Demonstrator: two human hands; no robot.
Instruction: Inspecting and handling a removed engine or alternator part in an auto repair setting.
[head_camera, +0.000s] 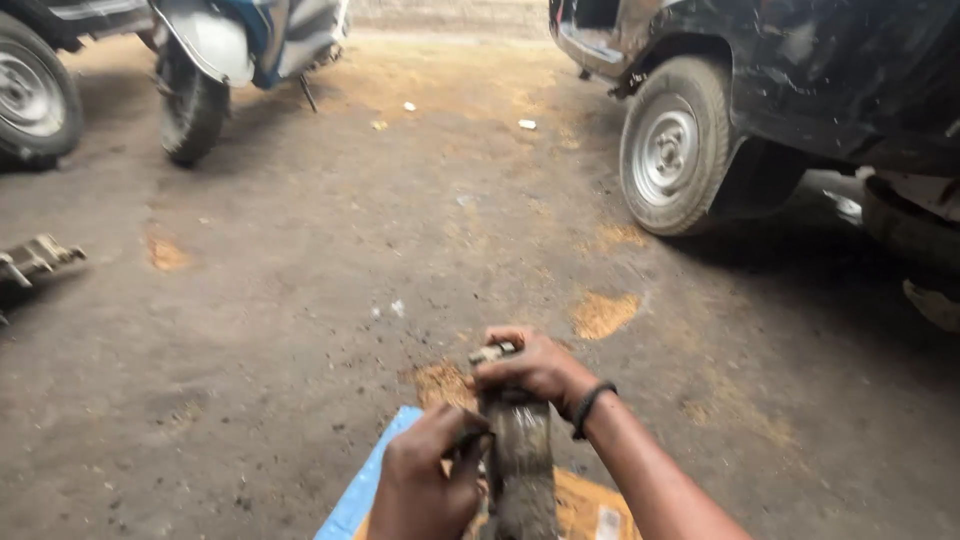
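Down at ground level here: a dusty grey-brown concrete floor, rough and gritty, blotched with orange-tan patches of what looks like sawdust or sand, and a few pale scraps of litter out in the middle. Open floor stretches ahead, well apart from the hands, with vehicles hemming it in. Top right, a dark, scuffed vehicle body with a grey steel wheel and black tyre. Top left, a scooter with a black rear tyre and pale mudguard, and another tyre with a silver rim at the very corner. A dull metal bracket-like part lies at the left edge.

Right at the bottom, the action: a grimy, dark, curved metal part, long and caked in grease, stands roughly upright between both hands, its pale metal end poking out at the top. The right hand, black band on the wrist, is clamped over that top end, fingers wrapped around it. The left hand is curled tight against the part's left side lower down, gripping it. Under them, a flat sheet of brown cardboard touches a light blue board edge, both lying on the floor.
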